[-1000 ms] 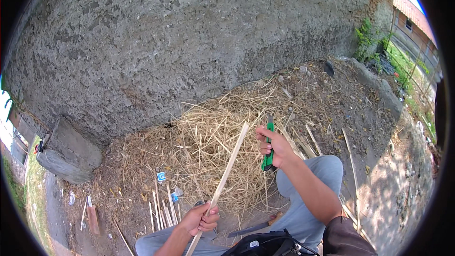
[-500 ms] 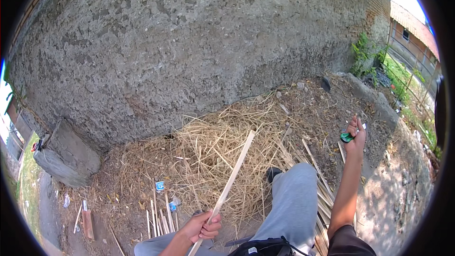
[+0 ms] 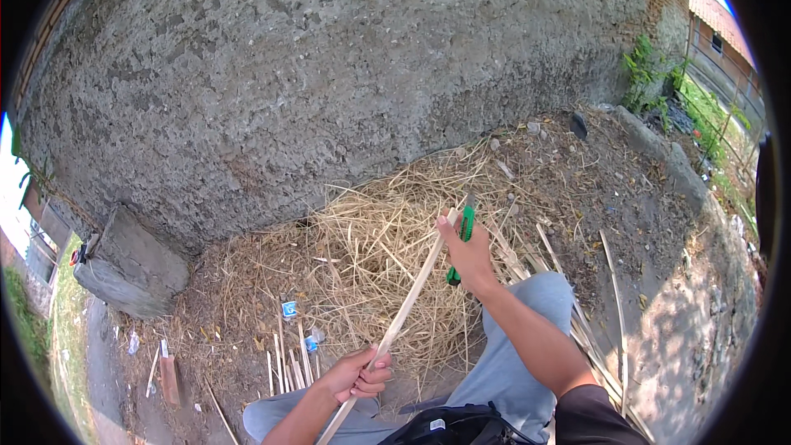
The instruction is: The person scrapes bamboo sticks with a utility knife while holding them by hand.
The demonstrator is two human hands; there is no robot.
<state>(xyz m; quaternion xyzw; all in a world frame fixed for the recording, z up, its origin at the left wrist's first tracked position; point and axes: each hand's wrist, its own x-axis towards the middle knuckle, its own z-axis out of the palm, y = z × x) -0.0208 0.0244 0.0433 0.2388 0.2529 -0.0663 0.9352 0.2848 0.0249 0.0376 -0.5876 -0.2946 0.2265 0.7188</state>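
Observation:
A long pale bamboo strip [image 3: 408,303] slants up and away from my lap. Around its lower part my left hand [image 3: 356,376] is closed. My right hand [image 3: 470,259] grips a green utility knife [image 3: 467,227] at the strip's far end. The knife's blade points away from me, and the thumb lies against the strip's tip. Whether the blade touches the strip I cannot tell. Below both hands spreads a heap of straw-coloured shavings [image 3: 387,239].
A rough grey wall [image 3: 329,74] rises behind the shavings. At left stands a concrete block [image 3: 136,259]. Several bamboo strips [image 3: 284,367] lie by my left knee, and more [image 3: 589,338] beside my right leg. Blue-and-white wrappers [image 3: 289,309] and a brown-handled tool [image 3: 169,379] lie at left.
My right hand has swung in from the far right to the strip's far end, bringing the green knife. My left hand still holds the strip, having shifted slightly right.

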